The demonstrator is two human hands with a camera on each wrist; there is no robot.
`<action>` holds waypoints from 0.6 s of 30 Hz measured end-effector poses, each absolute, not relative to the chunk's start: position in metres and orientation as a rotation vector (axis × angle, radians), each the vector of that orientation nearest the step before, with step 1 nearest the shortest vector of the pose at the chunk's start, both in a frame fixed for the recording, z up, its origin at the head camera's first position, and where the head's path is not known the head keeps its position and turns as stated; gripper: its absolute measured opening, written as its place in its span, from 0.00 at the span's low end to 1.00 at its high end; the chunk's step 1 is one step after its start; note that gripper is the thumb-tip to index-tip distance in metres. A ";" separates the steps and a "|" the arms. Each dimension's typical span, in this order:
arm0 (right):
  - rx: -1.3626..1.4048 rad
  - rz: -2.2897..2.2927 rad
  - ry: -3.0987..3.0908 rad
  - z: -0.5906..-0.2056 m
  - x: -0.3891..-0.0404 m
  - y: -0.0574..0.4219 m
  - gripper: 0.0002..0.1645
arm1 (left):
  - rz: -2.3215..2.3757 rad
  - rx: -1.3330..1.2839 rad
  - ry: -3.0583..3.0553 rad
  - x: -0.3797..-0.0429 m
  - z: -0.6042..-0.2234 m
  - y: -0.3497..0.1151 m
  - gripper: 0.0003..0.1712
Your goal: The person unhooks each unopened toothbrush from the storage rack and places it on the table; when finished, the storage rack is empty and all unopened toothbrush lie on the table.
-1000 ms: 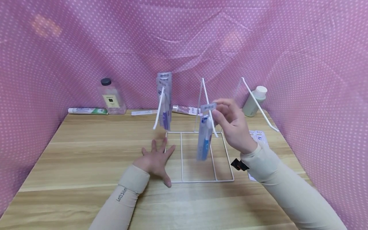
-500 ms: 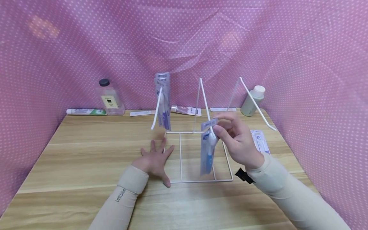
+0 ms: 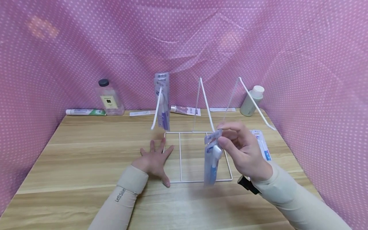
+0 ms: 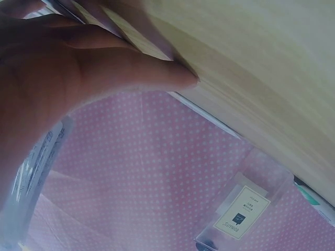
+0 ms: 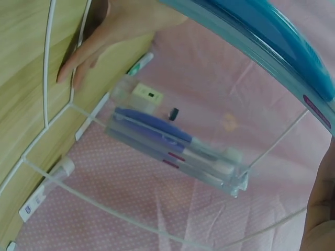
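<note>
My right hand (image 3: 247, 153) pinches the top of a clear pack holding a blue-and-white toothbrush (image 3: 212, 167). The pack hangs down beside the front tip of the middle arm (image 3: 206, 102) of a white wire display rack (image 3: 198, 181). Blue plastic of the same toothbrush (image 5: 272, 31) fills the top of the right wrist view. On the rack's left arm hang several packaged purple toothbrushes (image 3: 164, 108). My left hand (image 3: 155, 163) lies with spread fingers on the table at the left side of the rack's base; its thumb (image 4: 157, 73) shows in the left wrist view.
More packaged toothbrushes (image 3: 262, 143) lie right of the rack, partly behind my right hand. Along the back stand a clear bottle (image 3: 112, 103) and a pale green bottle (image 3: 250, 103), with toothpaste tubes (image 3: 187, 110) lying between. The rack's right arm (image 3: 257, 105) sticks out forward.
My right hand has moved toward me and down with the blue toothbrush pack, from partway along the middle arm to its front tip. The left hand has stayed in place.
</note>
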State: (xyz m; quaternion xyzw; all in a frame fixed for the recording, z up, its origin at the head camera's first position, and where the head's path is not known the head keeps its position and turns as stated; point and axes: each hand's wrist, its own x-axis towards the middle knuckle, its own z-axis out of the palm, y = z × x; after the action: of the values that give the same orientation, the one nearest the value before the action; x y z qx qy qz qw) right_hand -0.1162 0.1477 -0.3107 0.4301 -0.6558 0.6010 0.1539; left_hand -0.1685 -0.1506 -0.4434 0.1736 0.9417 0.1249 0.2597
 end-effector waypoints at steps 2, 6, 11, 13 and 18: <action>1.279 1.707 -1.875 -0.310 -0.114 0.149 0.17 | 0.334 0.469 2.554 -0.168 -0.443 -0.150 0.92; 1.350 1.655 -1.900 -0.312 -0.105 0.154 0.17 | 0.311 0.466 2.562 -0.167 -0.440 -0.147 0.90; 1.342 1.580 -1.990 -0.321 -0.092 0.171 0.17 | 0.289 0.465 2.571 -0.168 -0.443 -0.147 0.90; 1.309 1.579 -2.032 -0.325 -0.089 0.181 0.15 | 0.290 0.463 2.570 -0.167 -0.442 -0.147 0.90; 1.135 1.620 -2.143 -0.335 -0.082 0.210 0.16 | 0.299 0.461 2.562 -0.166 -0.440 -0.149 0.90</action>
State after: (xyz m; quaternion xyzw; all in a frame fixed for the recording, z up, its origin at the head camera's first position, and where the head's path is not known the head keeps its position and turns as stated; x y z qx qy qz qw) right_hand -0.0819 0.2097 -0.3348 0.3868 -0.7302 0.5519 0.1124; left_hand -0.1658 -0.1486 -0.4397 0.1699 0.9448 0.1102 0.2577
